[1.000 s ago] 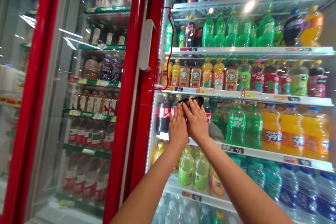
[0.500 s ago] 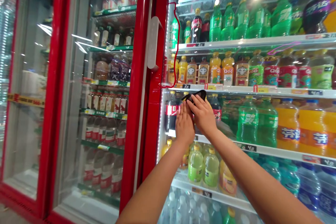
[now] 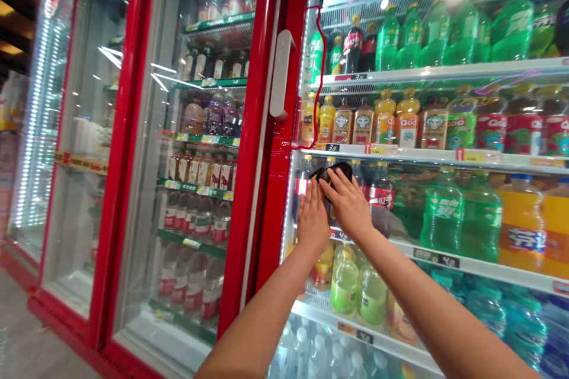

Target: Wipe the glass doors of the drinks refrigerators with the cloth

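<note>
My right hand (image 3: 352, 204) lies with its fingers across a black rounded object (image 3: 343, 169), which has a little yellow at its left edge. I cannot make out its exact kind. Close against it on the left, my left hand (image 3: 313, 219) has its fingers stretched out and flat, their tips touching or nearly touching the object's lower left side. Both hands are raised before the right-hand refrigerator's glass, level with a shelf of dark cola bottles (image 3: 381, 198). The palms are mostly hidden, and the hands cover some bottles.
A grey vertical handle (image 3: 280, 74) sticks out from the red door frame (image 3: 272, 189) to the left. Green soda bottles (image 3: 443, 201) stand on the shelf to the right. Light green drink bottles (image 3: 344, 284) are below the hands. A second glass-doored refrigerator stands at left.
The view has swung left, so the refrigerators appear further right. Both hands, with the black object, have shifted slightly left relative to the shelves; more cola bottles show beside the right hand.
</note>
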